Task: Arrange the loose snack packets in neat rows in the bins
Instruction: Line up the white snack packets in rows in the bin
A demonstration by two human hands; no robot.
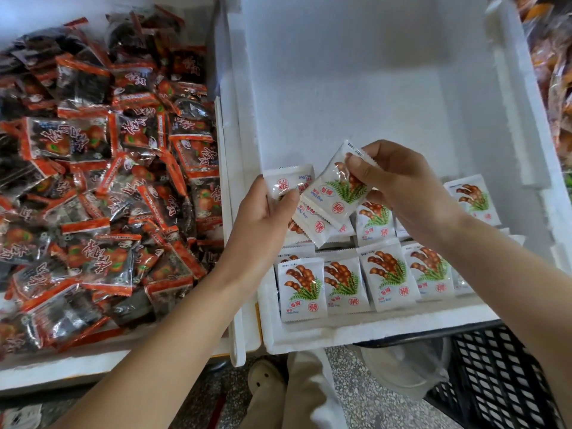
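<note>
A white foam bin (356, 97) fills the middle of the view. Along its near wall lies a row of white tamarind snack packets (362, 280), with a second row behind it. My left hand (263, 212) grips a small stack of white packets (289, 184) over the bin's left side. My right hand (399, 184) pinches the top corner of one white packet (335, 193), tilted and overlapping the left hand's stack. The far half of the bin floor is bare foam.
A foam bin (226, 230) on the left is heaped with orange-and-black snack packets (102, 181). More orange packets (554, 72) lie at the far right. A black plastic crate (501, 376) and a speckled floor (349, 394) show below, with my shoe (266, 376).
</note>
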